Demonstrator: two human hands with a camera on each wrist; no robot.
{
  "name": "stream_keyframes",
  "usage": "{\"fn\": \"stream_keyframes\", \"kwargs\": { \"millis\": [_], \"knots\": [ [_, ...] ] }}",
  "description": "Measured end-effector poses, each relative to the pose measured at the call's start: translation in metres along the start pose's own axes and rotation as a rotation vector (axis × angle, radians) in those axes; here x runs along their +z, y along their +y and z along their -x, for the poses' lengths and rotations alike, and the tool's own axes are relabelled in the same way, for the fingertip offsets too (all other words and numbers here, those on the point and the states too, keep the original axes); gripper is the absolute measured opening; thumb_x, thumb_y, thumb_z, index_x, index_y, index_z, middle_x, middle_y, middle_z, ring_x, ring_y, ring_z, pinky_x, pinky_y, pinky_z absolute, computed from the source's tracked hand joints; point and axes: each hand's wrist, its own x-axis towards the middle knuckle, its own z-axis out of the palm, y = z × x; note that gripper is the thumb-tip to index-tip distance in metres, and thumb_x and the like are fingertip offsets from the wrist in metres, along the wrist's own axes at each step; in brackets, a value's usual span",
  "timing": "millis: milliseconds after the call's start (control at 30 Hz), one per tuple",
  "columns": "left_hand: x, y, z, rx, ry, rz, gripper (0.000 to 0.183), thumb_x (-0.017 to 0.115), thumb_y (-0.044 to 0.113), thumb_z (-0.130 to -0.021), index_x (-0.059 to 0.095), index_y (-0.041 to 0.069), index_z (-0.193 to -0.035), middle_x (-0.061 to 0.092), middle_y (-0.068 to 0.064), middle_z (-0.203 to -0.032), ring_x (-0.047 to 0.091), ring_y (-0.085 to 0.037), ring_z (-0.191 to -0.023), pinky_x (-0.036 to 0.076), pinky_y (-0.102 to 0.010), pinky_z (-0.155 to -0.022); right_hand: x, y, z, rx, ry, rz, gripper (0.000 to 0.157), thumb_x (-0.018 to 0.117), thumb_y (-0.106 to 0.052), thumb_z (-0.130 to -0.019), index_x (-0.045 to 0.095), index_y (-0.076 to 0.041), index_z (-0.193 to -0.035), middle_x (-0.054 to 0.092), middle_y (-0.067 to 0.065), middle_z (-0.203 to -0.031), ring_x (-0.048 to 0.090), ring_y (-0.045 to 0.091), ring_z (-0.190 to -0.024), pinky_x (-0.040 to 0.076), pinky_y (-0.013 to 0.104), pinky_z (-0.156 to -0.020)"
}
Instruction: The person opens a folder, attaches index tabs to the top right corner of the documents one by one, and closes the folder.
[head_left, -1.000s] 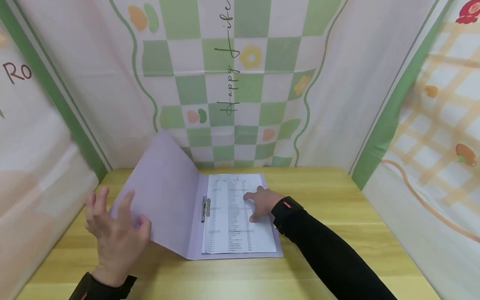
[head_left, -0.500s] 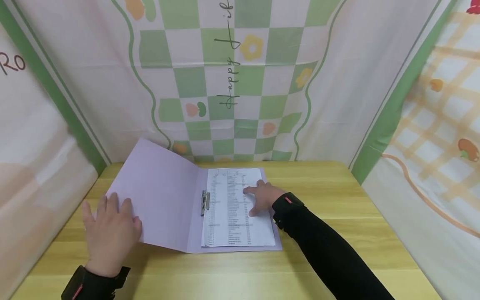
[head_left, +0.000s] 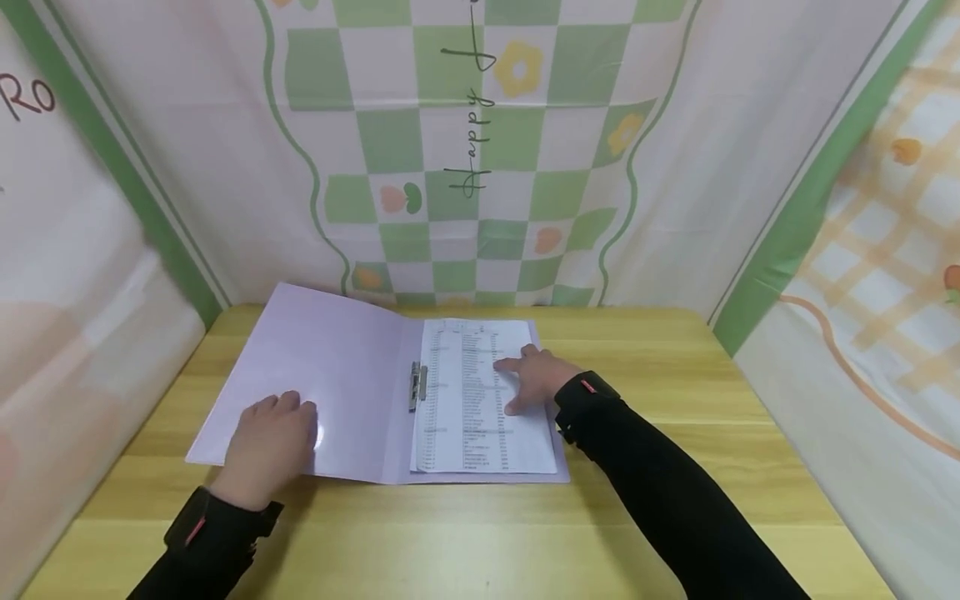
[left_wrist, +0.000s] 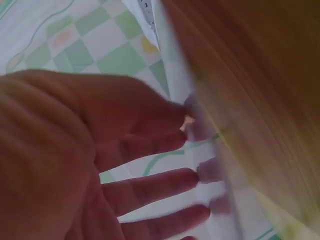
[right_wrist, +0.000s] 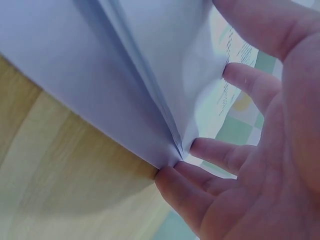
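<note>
A lilac folder (head_left: 330, 358) lies spread on the table, its cover turned out to the left. On its right half, printed sheets (head_left: 450, 417) sit beside a metal clip (head_left: 417, 387) at the spine. My left hand (head_left: 273, 446) rests on the lower part of the cover. In the left wrist view its straight fingers (left_wrist: 155, 192) touch the glossy surface with their tips. My right hand (head_left: 536, 379) lies over the right edge of the sheets, fingers spread. The right wrist view has its fingertips (right_wrist: 200, 145) on the sheets (right_wrist: 160, 60) and at the folder's edge.
The folder rests on a wood-grain table (head_left: 480, 542). Behind the table hangs a green-and-white checked cloth (head_left: 480, 192). More patterned cloth (head_left: 892, 233) closes off the right side, and pale cloth (head_left: 75, 333) the left.
The folder's cover has come down to the left from its raised position. My left hand went from beside the cover onto it, then shifted right. My right hand stays on the sheets.
</note>
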Motion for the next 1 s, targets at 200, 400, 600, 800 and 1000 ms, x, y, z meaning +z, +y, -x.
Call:
{"fn": "stream_keyframes", "kwargs": {
  "millis": [200, 400, 600, 800, 1000],
  "knots": [
    [0.002, 0.007, -0.023, 0.117, -0.086, -0.063, 0.012, 0.068, -0.005, -0.084, 0.067, 0.003, -0.094, 0.054, -0.012, -0.08, 0.047, -0.028, -0.064, 0.047, -0.045, -0.055, -0.007, 0.001, 0.001, 0.004, 0.011, 0.001, 0.085, 0.082, -0.051, -0.077, 0.042, -0.039, -0.152, 0.03, 0.02, -0.152, 0.04, 0.038, -0.123, 0.041, 0.055, -0.093],
    [0.004, 0.02, -0.035, 0.052, -0.257, -0.009, 0.022, 0.073, 0.013, -0.087, 0.067, 0.003, -0.106, 0.052, -0.014, -0.083, 0.044, -0.027, -0.064, 0.045, -0.043, -0.054, -0.002, 0.004, -0.001, -0.011, -0.002, 0.016, 0.085, 0.083, -0.05, -0.077, 0.044, -0.038, -0.151, 0.034, 0.019, -0.149, 0.042, 0.037, -0.119, 0.042, 0.054, -0.092],
    [0.012, 0.025, -0.051, 0.011, -0.288, -0.024, 0.03, 0.075, 0.025, -0.087, 0.069, 0.0, -0.104, 0.057, -0.015, -0.092, 0.05, -0.031, -0.075, 0.048, -0.048, -0.064, 0.003, 0.003, 0.0, -0.017, -0.005, 0.008, 0.085, 0.083, -0.05, -0.076, 0.044, -0.037, -0.15, 0.034, 0.02, -0.149, 0.043, 0.037, -0.119, 0.042, 0.055, -0.092],
    [0.026, 0.038, -0.076, 0.037, -0.324, -0.006, 0.039, 0.071, 0.033, -0.09, 0.07, -0.002, -0.108, 0.06, -0.017, -0.116, 0.053, -0.034, -0.097, 0.048, -0.055, -0.08, 0.004, 0.004, 0.001, -0.018, 0.006, 0.025, 0.085, 0.081, -0.051, -0.079, 0.042, -0.037, -0.152, 0.029, 0.021, -0.153, 0.04, 0.041, -0.126, 0.04, 0.058, -0.095],
    [0.031, 0.057, -0.1, 0.033, -0.378, 0.041, 0.062, 0.061, 0.055, -0.094, 0.063, 0.005, -0.13, 0.062, -0.016, -0.114, 0.054, -0.034, -0.096, 0.047, -0.055, -0.081, 0.001, 0.002, 0.001, -0.012, -0.004, 0.013, 0.086, 0.081, -0.051, -0.079, 0.04, -0.036, -0.153, 0.027, 0.021, -0.155, 0.039, 0.042, -0.128, 0.038, 0.061, -0.097]
  ]
}}
